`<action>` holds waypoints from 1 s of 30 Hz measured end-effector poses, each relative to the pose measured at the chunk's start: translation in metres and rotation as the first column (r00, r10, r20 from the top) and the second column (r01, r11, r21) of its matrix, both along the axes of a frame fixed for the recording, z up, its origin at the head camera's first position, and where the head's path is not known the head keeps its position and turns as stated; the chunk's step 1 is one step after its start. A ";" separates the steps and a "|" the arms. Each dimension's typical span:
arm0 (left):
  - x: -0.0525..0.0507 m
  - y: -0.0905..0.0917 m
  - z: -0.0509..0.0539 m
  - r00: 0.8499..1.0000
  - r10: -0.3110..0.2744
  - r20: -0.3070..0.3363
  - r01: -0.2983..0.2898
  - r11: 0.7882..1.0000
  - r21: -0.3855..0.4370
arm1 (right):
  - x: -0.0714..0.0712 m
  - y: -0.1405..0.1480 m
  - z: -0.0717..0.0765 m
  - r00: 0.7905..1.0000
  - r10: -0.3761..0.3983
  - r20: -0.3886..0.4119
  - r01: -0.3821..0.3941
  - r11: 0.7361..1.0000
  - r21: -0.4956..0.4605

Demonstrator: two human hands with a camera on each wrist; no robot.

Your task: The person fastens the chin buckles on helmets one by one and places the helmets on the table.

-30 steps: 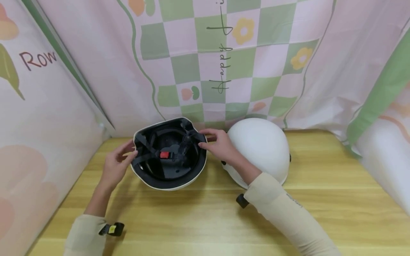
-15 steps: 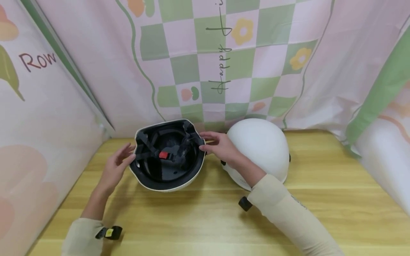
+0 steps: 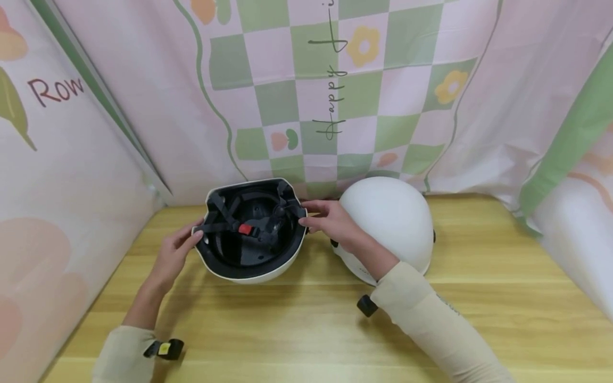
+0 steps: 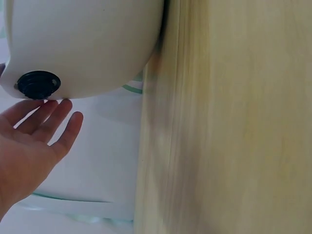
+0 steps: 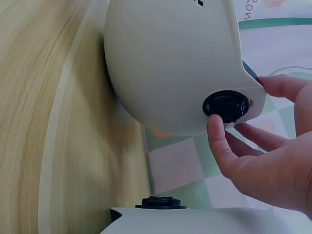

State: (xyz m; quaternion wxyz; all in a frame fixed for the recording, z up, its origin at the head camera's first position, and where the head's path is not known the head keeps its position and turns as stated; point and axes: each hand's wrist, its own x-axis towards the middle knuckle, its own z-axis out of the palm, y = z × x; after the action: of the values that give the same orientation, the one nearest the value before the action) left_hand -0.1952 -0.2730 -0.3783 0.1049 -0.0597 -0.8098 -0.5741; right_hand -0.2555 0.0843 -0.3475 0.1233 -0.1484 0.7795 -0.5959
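An upturned white helmet [image 3: 254, 252] rests on the table, its black inner lining facing up. Dark chin straps cross the opening, joined by a red buckle [image 3: 245, 229]. My left hand [image 3: 171, 255] holds the helmet's left rim, thumb on the edge and fingers against the outer shell near a black round side knob [image 4: 39, 85]. On the opposite side, my right hand [image 3: 335, 226] grips the right rim, thumb on top. In the right wrist view one finger touches another black round knob [image 5: 225, 106].
A second white helmet [image 3: 390, 223] sits dome up, close to the right, partly behind my right forearm. The wooden table [image 3: 297, 335] ends at a patterned curtain [image 3: 316, 96] behind the helmets. Another curtain panel [image 3: 72, 175] borders the left side.
The upturned helmet has turned and shifted slightly between my hands. My right hand has moved a little down in the head view along with the rim. The second helmet stays put.
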 end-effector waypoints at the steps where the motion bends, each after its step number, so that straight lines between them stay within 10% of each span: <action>1: 0.000 0.000 0.000 1.000 -0.003 -0.002 0.003 1.000 0.003 | 0.000 0.000 0.000 1.000 -0.002 0.002 0.002 1.000 -0.001; 30: 0.000 0.000 -0.002 0.997 0.024 -0.076 -0.035 0.989 -0.143 | 0.000 -0.002 -0.002 1.000 -0.008 0.023 0.008 0.999 -0.036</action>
State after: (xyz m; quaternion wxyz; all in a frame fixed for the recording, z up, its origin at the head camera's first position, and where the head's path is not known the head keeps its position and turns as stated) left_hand -0.1949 -0.2729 -0.3806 0.1389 -0.0767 -0.8455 -0.5099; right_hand -0.2553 0.0826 -0.3494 0.1273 -0.1406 0.7676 -0.6122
